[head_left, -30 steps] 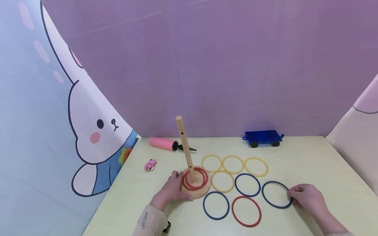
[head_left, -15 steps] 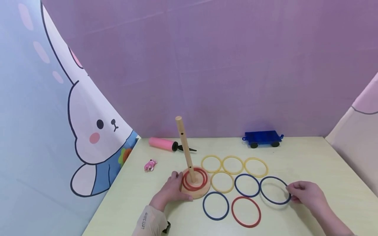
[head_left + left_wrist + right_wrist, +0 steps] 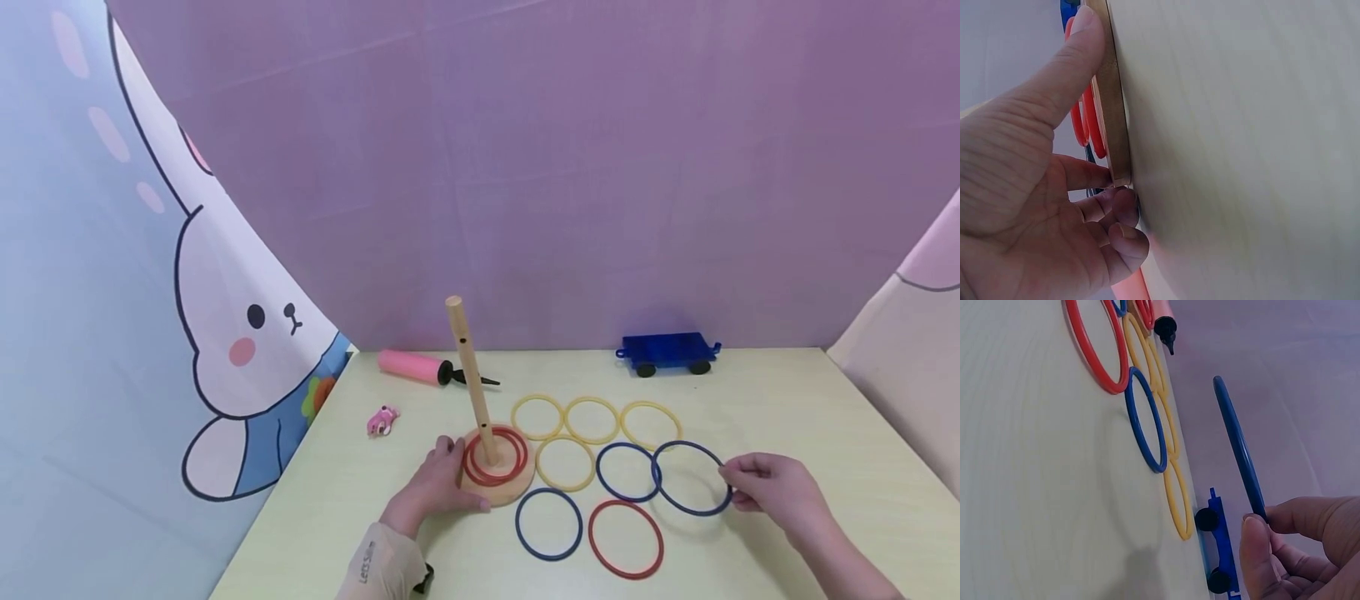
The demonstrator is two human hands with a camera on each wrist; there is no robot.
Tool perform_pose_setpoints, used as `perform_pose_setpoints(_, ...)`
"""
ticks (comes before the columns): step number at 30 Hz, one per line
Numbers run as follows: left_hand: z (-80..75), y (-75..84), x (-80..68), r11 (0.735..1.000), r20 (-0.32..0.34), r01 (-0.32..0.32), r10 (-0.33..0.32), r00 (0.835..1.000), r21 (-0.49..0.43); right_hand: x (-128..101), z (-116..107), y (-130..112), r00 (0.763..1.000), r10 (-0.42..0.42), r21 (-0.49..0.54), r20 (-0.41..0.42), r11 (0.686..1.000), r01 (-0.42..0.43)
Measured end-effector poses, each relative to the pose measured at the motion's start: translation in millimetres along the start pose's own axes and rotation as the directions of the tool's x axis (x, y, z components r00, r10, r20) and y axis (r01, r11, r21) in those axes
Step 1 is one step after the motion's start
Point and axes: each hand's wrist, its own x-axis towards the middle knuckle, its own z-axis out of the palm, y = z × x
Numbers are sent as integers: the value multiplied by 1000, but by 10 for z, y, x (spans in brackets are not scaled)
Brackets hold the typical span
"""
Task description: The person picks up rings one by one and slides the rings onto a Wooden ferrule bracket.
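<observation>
A wooden ring-toss stand [image 3: 471,375] has a round base with two red rings [image 3: 474,477] lying around its upright post. My left hand [image 3: 435,483] grips the base's left edge, thumb at the front and fingers at the back; the left wrist view shows the thumb [image 3: 1072,69] against the base's rim. Between thumb and fingers, my right hand [image 3: 780,492] pinches the right side of a blue ring [image 3: 692,512]. This ring is raised above the table, its shadow below, and overlaps another blue ring [image 3: 626,499] in the head view. The right wrist view shows the held ring [image 3: 1241,450] edge-on.
Several yellow rings [image 3: 565,487] lie right of the stand. Nearer are a blue ring [image 3: 549,557] and a red ring [image 3: 626,576]. Behind stand a pink hand pump [image 3: 411,367], a small pink toy [image 3: 382,421] and a blue toy wagon [image 3: 667,350], before a purple backdrop [image 3: 525,167].
My right hand has lifted the blue ring off the table and moved it slightly left and away from me. The left hand has stayed at the stand's base.
</observation>
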Motion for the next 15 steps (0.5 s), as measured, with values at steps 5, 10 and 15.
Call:
perform_pose_setpoints(5,1,8,0,1000,-1,6,-6,1000,-9,-18,28,-56,1000,-30,21,4,999,30)
perform_pose_setpoints(10,4,13,2,1000,3,21,-21,1000,-4,-18,49,-122,999,-36,29,4,999,36)
perform_pose_setpoints(15,-2,19,7,1000,7,28,-28,1000,-4,-8,60,-193,999,-45,39,4,998,45)
